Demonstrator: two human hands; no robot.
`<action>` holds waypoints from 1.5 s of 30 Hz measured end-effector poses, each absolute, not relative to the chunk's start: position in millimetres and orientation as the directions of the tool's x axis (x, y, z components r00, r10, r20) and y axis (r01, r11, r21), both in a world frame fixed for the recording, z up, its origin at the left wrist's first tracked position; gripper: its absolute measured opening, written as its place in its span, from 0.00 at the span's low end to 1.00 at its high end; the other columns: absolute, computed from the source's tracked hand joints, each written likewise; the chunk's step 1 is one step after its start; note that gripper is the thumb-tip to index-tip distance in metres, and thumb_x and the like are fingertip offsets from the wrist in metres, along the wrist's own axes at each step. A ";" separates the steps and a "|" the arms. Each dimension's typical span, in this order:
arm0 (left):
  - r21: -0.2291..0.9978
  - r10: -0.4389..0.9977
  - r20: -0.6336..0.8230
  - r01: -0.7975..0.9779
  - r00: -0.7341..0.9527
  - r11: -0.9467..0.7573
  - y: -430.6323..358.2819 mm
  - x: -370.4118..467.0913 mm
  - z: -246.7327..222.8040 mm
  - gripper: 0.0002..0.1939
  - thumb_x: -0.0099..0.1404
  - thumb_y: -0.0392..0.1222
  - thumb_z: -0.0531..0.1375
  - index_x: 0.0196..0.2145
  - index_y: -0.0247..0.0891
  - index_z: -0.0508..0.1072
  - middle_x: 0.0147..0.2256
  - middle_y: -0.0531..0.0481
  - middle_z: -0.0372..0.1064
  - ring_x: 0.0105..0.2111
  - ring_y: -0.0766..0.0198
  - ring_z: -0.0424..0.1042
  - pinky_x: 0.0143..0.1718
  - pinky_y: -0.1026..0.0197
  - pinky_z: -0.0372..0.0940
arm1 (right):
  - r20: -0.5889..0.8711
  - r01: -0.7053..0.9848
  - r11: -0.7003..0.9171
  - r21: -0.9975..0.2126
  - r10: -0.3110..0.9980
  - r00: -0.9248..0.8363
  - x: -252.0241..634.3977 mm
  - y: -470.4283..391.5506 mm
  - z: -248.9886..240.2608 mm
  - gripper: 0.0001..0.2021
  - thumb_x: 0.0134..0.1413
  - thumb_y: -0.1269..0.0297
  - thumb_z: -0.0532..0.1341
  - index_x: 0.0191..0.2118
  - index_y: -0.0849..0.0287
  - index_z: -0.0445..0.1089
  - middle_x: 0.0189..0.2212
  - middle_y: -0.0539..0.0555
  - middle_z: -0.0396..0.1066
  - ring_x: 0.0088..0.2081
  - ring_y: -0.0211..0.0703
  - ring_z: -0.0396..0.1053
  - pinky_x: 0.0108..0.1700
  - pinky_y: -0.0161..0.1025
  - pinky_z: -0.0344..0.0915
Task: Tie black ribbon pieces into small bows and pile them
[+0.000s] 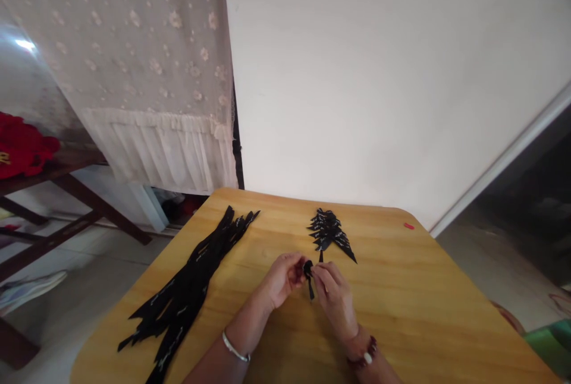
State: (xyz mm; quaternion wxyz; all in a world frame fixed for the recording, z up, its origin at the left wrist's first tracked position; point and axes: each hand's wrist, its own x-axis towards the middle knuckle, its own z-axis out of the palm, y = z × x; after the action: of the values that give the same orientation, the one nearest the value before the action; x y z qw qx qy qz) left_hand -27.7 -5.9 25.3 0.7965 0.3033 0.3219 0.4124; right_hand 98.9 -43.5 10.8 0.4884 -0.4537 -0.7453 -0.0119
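Observation:
Between my two hands is a black ribbon [307,267], looped at the top with a short tail hanging down. The fingers of my left hand [286,280] are closed on the loop from the left. My right hand [332,292] pinches the same ribbon from the right with thumb and fingertips. Just beyond them lies a cluster of folded black ribbons [328,229] with white lettering and pointed ends. To the left of my arms, a long pile of flat black ribbon strips [191,280], also marked in white, spreads across the wooden table [250,223].
A small red object [408,226] rests near the table's far right corner. A white wall [379,75] stands behind the table, with a lace curtain [156,63] at its left. Red fabric [27,146] sits on a dark wooden stand at far left.

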 end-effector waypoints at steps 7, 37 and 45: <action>0.799 0.862 -0.209 -0.427 0.463 0.423 -3.6 -31.0 21.9 0.11 0.43 0.40 0.65 0.24 0.31 0.70 0.19 0.53 0.65 0.16 0.75 0.60 0.17 0.70 0.49 | 0.721 0.661 0.577 -0.479 0.689 -0.079 97.9 -43.3 10.3 0.09 0.53 0.74 0.49 0.33 0.58 0.65 0.27 0.55 0.65 0.30 0.40 0.64 0.32 0.38 0.65; 0.817 0.873 -0.119 -0.453 0.473 0.357 0.0 -27.5 20.6 0.09 0.48 0.39 0.58 0.26 0.36 0.60 0.14 0.55 0.64 0.15 0.68 0.66 0.12 0.70 0.54 | 0.649 0.604 0.514 -0.609 0.760 0.007 96.8 -44.1 8.4 0.05 0.56 0.67 0.48 0.34 0.59 0.59 0.25 0.52 0.63 0.27 0.38 0.63 0.28 0.35 0.63; 0.807 0.905 -0.148 -0.480 0.400 0.344 0.7 -24.9 23.8 0.10 0.47 0.40 0.59 0.23 0.36 0.59 0.14 0.56 0.63 0.14 0.66 0.66 0.12 0.69 0.57 | 0.573 0.555 0.485 -0.676 0.820 -0.020 96.0 -47.7 10.4 0.10 0.56 0.67 0.45 0.42 0.59 0.57 0.31 0.56 0.67 0.33 0.41 0.67 0.34 0.37 0.65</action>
State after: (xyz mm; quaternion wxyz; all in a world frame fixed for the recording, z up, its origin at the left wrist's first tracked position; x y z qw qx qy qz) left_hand -24.9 0.7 23.8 0.7610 0.3477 0.3051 0.4549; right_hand 96.0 -47.7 10.4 0.5005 -0.4896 -0.7016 0.1324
